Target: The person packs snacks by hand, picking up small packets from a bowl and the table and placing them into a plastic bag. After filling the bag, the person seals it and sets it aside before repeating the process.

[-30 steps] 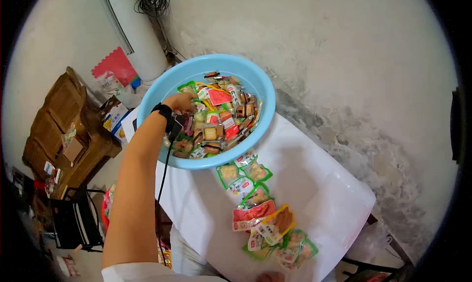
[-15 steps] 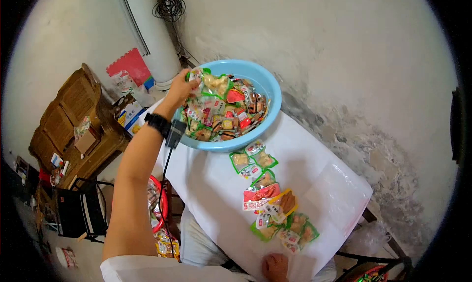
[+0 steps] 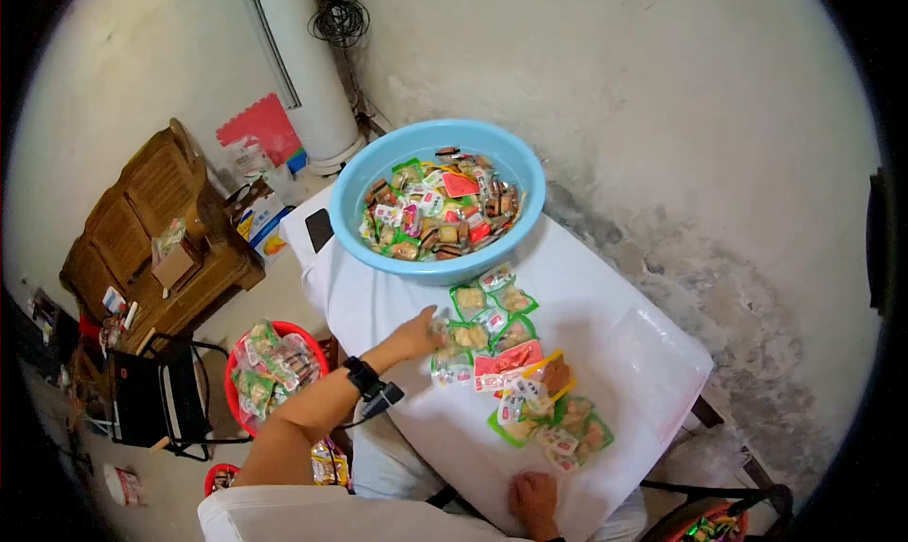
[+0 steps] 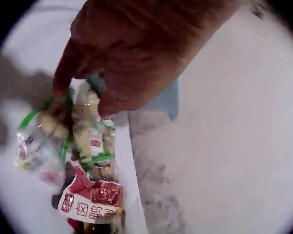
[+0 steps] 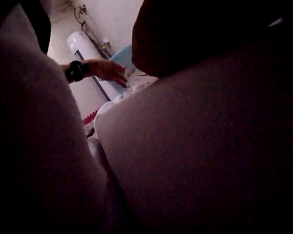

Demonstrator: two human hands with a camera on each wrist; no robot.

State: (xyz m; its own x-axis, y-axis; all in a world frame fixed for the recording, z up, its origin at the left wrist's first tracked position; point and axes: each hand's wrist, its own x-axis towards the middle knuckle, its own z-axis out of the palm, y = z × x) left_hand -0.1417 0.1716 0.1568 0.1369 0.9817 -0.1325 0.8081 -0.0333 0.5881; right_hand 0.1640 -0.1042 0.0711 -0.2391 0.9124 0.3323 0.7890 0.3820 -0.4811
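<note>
My left hand point(image 3: 412, 337) is over the white-covered table, pinching a clear, green-edged snack packet point(image 3: 453, 366) at the left of a row of packets. In the left wrist view its fingers reach down onto that blurred packet point(image 4: 41, 146). Beside it lie more green-edged packets point(image 3: 515, 300), a red packet point(image 3: 507, 357) and a yellow-edged packet point(image 3: 558, 375). Beyond them, a light blue basin point(image 3: 416, 270) holds many mixed snack packets. My right hand point(image 3: 532, 498) rests on the table's near edge, fingers loosely curled, holding nothing.
A black phone point(image 3: 319, 230) lies left of the basin. Down at the left stands a red tub point(image 3: 322, 345) of packets, with a folding chair point(image 3: 156, 400) and a wooden bench point(image 3: 142, 220) farther off. The wall point(image 3: 662, 116) runs along the table's right side.
My left hand first reached into the basin, then lifted green-edged packets from it. Now it has come toward me to the row, where more packets lie. The right hand stays at the near edge.
</note>
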